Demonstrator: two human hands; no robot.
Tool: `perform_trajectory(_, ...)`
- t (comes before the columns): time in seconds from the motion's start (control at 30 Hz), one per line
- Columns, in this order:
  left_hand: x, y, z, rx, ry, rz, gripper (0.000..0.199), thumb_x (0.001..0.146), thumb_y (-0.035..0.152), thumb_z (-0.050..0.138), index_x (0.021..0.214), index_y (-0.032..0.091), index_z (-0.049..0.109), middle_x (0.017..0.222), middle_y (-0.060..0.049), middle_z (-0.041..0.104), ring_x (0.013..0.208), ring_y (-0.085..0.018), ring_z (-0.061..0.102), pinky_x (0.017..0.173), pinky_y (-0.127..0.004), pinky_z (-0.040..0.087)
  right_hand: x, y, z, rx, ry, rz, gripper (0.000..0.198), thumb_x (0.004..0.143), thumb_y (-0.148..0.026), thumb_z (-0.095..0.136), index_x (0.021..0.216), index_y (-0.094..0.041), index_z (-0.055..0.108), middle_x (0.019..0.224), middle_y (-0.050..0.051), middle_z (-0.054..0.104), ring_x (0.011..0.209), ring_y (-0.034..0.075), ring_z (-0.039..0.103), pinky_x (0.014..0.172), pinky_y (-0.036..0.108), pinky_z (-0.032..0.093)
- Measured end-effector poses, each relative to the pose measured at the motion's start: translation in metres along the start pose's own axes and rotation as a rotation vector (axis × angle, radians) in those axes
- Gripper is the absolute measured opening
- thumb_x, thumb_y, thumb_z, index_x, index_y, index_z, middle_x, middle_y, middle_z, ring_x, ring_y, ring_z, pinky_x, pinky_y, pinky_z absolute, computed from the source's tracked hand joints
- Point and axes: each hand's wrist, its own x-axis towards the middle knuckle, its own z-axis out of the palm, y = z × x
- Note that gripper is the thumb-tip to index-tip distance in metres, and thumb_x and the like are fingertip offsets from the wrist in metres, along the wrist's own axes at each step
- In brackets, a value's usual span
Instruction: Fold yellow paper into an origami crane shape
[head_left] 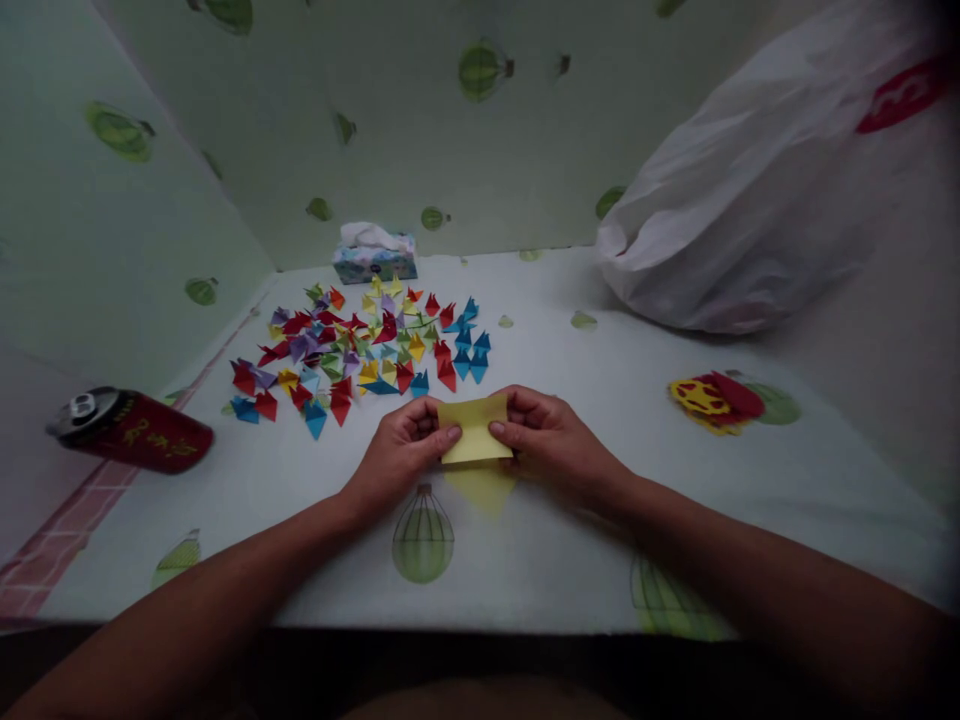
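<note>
Pinching yellow paper (475, 430) by its left side between thumb and fingers of the left hand (401, 447), and by its right side between those of the right hand (553, 442). Holding it between the two, over the table (555, 575), nearer the front edge than the back, short of folded paper figures (340, 402) toward the back-left corner and well apart from a red can (154, 430) near the left edge.

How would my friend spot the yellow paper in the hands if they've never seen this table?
Start at the white table and find the crowd of colourful folded paper shapes. Just nearer than its right end, the left hand and the right hand hold the yellow paper by its sides. Unlike those small pointy shapes, it looks like a plain four-sided piece.
</note>
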Motion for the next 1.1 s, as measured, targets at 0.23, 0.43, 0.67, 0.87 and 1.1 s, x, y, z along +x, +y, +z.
perform_trajectory(0.23, 0.003, 0.001, -0.002, 0.020, 0.077, 0.100, 0.015, 0.075, 0.025, 0.075, 0.085, 0.018, 0.066, 0.077, 0.001, 0.065, 0.069, -0.010, 0.058, 0.064, -0.022, 0.046, 0.000, 0.004, -0.003, 0.040, 0.048, -0.049, 0.016, 0.079, -0.027, 0.072, 0.093, -0.018, 0.068, 0.073, -0.002, 0.062, 0.055, 0.008, 0.053, 0.055, 0.023, 0.045)
perform_trajectory(0.43, 0.001, 0.001, -0.004, 0.053, 0.087, 0.149, 0.004, 0.077, 0.019, 0.067, 0.078, 0.019, 0.070, 0.073, 0.002, 0.063, 0.064, -0.009, 0.053, 0.061, -0.022, 0.043, -0.002, 0.001, -0.002, 0.003, 0.067, -0.101, 0.014, 0.075, -0.014, 0.062, 0.081, -0.017, 0.074, 0.061, -0.002, 0.062, 0.054, 0.009, 0.054, 0.057, 0.024, 0.041)
perform_trajectory(0.67, 0.001, 0.000, -0.004, -0.009, 0.094, 0.112, 0.007, 0.073, 0.018, 0.062, 0.076, 0.019, 0.068, 0.069, 0.001, 0.060, 0.061, -0.011, 0.050, 0.058, -0.024, 0.040, -0.005, -0.002, -0.001, -0.044, 0.020, -0.145, 0.013, 0.076, -0.013, 0.057, 0.075, -0.017, 0.070, 0.059, -0.002, 0.060, 0.055, 0.010, 0.052, 0.058, 0.026, 0.039)
perform_trajectory(0.87, -0.002, 0.001, -0.008, 0.056, 0.050, 0.123, 0.009, 0.076, 0.022, 0.060, 0.078, 0.019, 0.068, 0.075, -0.001, 0.063, 0.065, -0.013, 0.053, 0.061, -0.027, 0.042, -0.006, -0.004, -0.002, -0.069, 0.014, -0.157, 0.014, 0.076, -0.011, 0.054, 0.075, -0.017, 0.067, 0.057, -0.003, 0.058, 0.053, 0.010, 0.051, 0.055, 0.025, 0.037)
perform_trajectory(1.1, 0.001, 0.002, -0.006, 0.078, 0.025, 0.049, 0.020, 0.081, 0.036, 0.068, 0.092, 0.019, 0.065, 0.076, 0.000, 0.062, 0.065, -0.012, 0.055, 0.059, -0.024, 0.045, -0.008, -0.010, -0.004, -0.602, -0.026, -0.454, 0.021, 0.078, -0.009, 0.047, 0.073, -0.018, 0.065, 0.071, 0.000, 0.060, 0.063, 0.011, 0.055, 0.061, 0.025, 0.043)
